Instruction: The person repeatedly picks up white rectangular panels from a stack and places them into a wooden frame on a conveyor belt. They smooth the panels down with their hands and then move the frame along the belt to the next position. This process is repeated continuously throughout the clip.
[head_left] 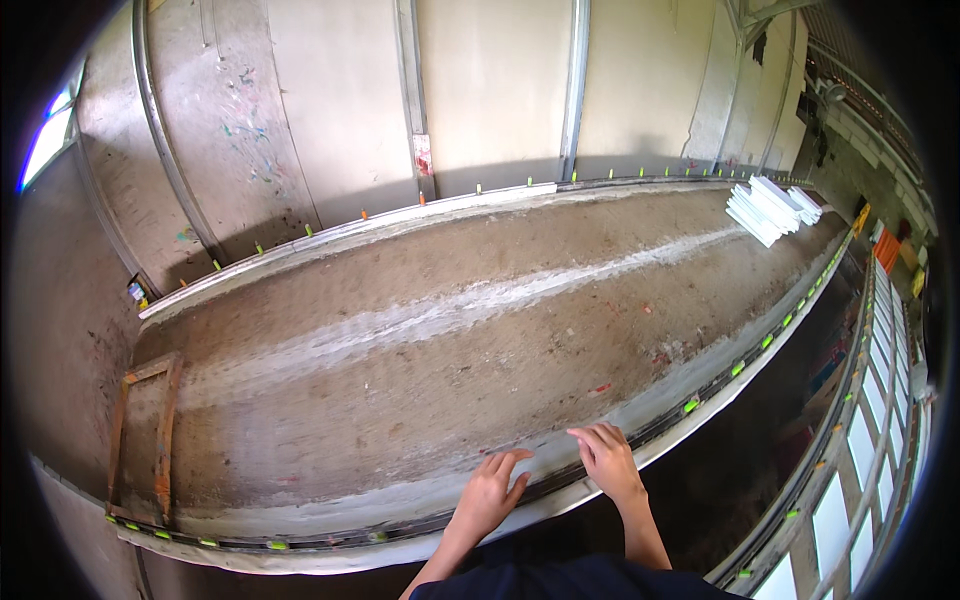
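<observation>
My left hand [490, 492] is over the near edge of a long table [430, 400], its thumb and fingers apart and nothing between them. To its right, my right hand [610, 464] hovers by the same edge, fingers loosely bent toward the left and holding nothing. Below both hands runs the table's dark rail with its pale outer lip. Bright green clips [691, 405] sit along this rail, the nearest one to the right of my right hand. The brown, stained table top has a whitish streak down its length.
A wooden frame [168, 440] rests at the table's left end. White sheets [765, 210] are stacked at the far right end. Small green and orange clips line the far rail. At right, beyond a dark aisle, another long table [862, 450] carries white rectangular pieces. A pale wall [500, 90] stands behind.
</observation>
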